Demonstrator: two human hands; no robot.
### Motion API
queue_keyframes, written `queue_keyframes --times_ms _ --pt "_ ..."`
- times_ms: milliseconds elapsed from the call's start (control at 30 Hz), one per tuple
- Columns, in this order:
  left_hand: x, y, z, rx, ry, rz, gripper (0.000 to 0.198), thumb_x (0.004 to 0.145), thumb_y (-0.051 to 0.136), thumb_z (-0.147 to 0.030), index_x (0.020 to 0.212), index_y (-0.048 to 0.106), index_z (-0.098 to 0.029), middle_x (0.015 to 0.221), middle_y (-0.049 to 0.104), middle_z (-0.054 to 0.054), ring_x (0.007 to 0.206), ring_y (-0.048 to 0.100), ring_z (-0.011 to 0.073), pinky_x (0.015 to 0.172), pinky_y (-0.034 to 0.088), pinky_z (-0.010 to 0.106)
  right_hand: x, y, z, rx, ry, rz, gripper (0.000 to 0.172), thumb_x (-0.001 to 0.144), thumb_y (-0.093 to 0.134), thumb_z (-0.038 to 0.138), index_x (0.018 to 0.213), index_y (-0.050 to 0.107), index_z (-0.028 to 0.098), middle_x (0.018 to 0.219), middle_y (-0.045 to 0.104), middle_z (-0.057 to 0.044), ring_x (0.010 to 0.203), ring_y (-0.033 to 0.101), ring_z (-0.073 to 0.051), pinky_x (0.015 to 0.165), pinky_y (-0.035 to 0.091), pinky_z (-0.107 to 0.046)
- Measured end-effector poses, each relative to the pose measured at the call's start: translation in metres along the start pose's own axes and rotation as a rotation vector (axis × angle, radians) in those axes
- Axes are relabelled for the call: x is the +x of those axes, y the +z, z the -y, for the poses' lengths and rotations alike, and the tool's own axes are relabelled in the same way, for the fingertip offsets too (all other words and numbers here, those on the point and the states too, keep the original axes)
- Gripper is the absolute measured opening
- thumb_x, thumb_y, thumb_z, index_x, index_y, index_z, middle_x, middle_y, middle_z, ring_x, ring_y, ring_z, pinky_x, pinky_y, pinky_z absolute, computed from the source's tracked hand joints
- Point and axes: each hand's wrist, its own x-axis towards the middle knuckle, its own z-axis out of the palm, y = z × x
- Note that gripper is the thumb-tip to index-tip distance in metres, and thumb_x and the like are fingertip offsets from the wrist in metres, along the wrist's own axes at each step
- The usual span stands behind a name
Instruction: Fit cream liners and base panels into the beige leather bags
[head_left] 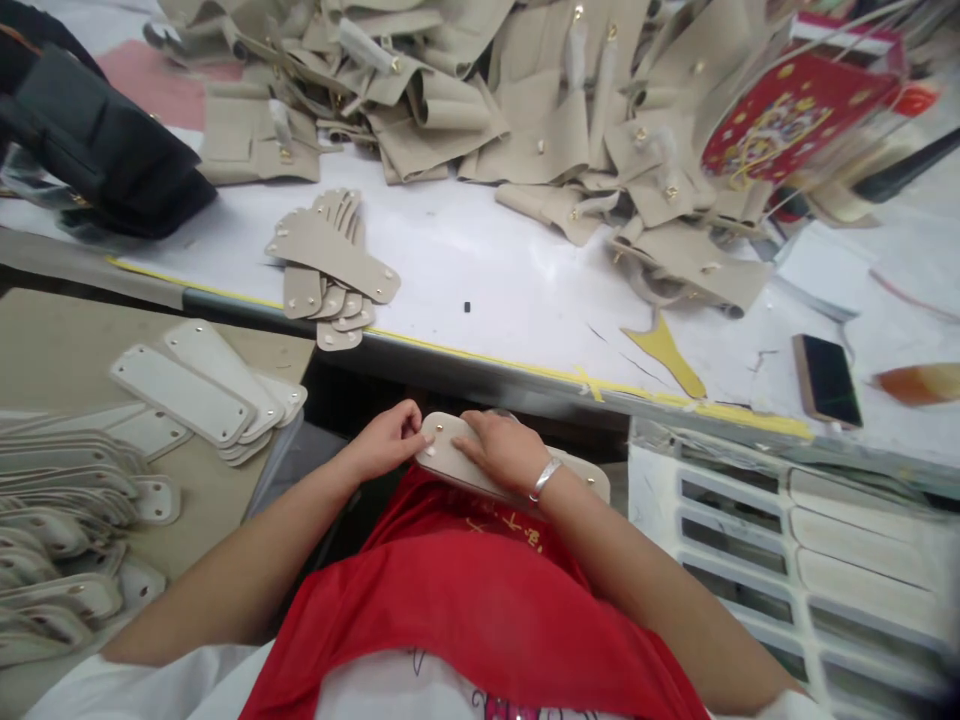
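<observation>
A long pale beige leather panel (442,455) with rounded ends and small metal studs lies across my lap, over the red apron (480,590). My right hand (506,450) is wrapped over its middle, fingers pressing on the top face. At the panel's left end, my left hand (390,438) is closed, its thumb tip at the edge by a small white bit. Whether its curled fingers hold anything else is hidden. A silver bracelet (545,479) circles my right wrist.
Similar panels (184,392) are piled on a board to the left. Beige leather pieces (427,100) heap along the back of the white table (450,250). Nearer are a fanned stack (330,255), a yellow tool-shaped piece (667,352) and a phone (827,380). A white slatted rack (795,560) stands right.
</observation>
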Motion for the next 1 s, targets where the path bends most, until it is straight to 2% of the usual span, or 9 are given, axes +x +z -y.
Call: queue_keyframes --times_ms 67,200,367,533,667,767,833,900,1000 --pt "0.004 -0.004 -0.007 0.080 -0.011 0.042 0.023 0.073 0.057 -0.038 0.083 0.047 -0.020 0.059 0.045 -0.006 0.053 0.044 0.0112 0.048 0.033 0.021 -0.002 -0.006 -0.009 0.031 0.003 0.041 0.043 0.087 0.038 0.054 0.114 0.054 0.025 0.103 0.065 -0.007 0.089 0.061 -0.024 0.069 0.042 -0.031" --pt "0.011 -0.006 -0.017 0.309 0.036 0.040 0.042 0.077 0.052 -0.049 0.108 0.055 -0.020 0.071 0.055 -0.001 0.063 0.052 0.0152 0.057 0.039 0.025 -0.025 -0.018 -0.037 0.056 0.064 0.099 0.046 0.083 0.044 0.056 0.109 0.060 0.022 0.103 0.066 -0.009 0.088 0.062 -0.024 0.070 0.043 -0.030" --pt "0.017 -0.004 -0.018 0.386 0.061 0.120 0.049 0.076 0.050 -0.055 0.107 0.062 -0.020 0.095 0.061 0.006 0.081 0.056 0.0200 0.071 0.043 0.028 -0.079 -0.020 -0.086 0.130 0.178 0.032 0.045 0.081 0.052 0.049 0.114 0.058 0.019 0.107 0.064 -0.009 0.094 0.060 -0.022 0.079 0.043 -0.028" --pt "0.024 -0.006 -0.022 0.495 0.100 0.145 0.053 0.074 0.049 -0.057 0.111 0.060 -0.021 0.110 0.059 0.006 0.097 0.056 0.0242 0.082 0.045 0.032 -0.121 -0.014 -0.118 0.366 0.259 0.016 0.036 0.081 0.054 0.044 0.105 0.061 0.019 0.100 0.066 -0.006 0.087 0.061 -0.019 0.073 0.044 -0.025" --pt "0.029 0.020 -0.044 0.665 0.292 0.195 0.063 0.071 0.053 -0.059 0.120 0.053 -0.020 0.129 0.049 0.009 0.117 0.045 0.0284 0.102 0.032 0.042 -0.123 -0.008 -0.112 0.337 0.255 -0.042 0.039 0.080 0.056 0.044 0.109 0.059 0.017 0.102 0.065 -0.007 0.089 0.060 -0.019 0.075 0.043 -0.025" --pt "0.032 0.053 -0.067 0.800 0.363 0.259 0.064 0.068 0.059 -0.058 0.120 0.053 -0.023 0.130 0.050 0.010 0.118 0.043 0.0315 0.106 0.016 0.055 -0.110 0.000 -0.100 0.261 0.277 -0.101 0.065 0.069 0.062 0.058 0.117 0.053 0.015 0.111 0.061 -0.012 0.097 0.058 -0.024 0.080 0.043 -0.029" --pt "0.036 0.072 -0.079 0.813 0.382 0.308 0.060 0.069 0.059 -0.055 0.120 0.053 -0.024 0.125 0.054 0.010 0.115 0.046 0.0309 0.105 0.009 0.059 -0.102 0.005 -0.096 0.248 0.271 -0.123 0.076 0.063 0.064 0.064 0.120 0.050 0.015 0.112 0.060 -0.013 0.099 0.058 -0.026 0.081 0.043 -0.031" --pt "0.039 0.082 -0.087 0.778 0.377 0.374 0.057 0.070 0.059 -0.053 0.119 0.054 -0.024 0.120 0.058 0.009 0.111 0.050 0.0292 0.106 0.011 0.056 -0.100 0.008 -0.097 0.272 0.256 -0.122 0.075 0.062 0.065 0.063 0.119 0.051 0.016 0.111 0.061 -0.012 0.099 0.058 -0.025 0.081 0.043 -0.030" --pt "0.043 0.084 -0.092 0.743 0.349 0.423 0.055 0.070 0.059 -0.054 0.116 0.057 -0.023 0.116 0.060 0.009 0.105 0.053 0.0281 0.102 0.025 0.047 -0.108 0.009 -0.105 0.380 0.270 -0.107 0.067 0.066 0.067 0.055 0.119 0.051 0.016 0.109 0.062 -0.009 0.093 0.060 -0.021 0.077 0.043 -0.027"
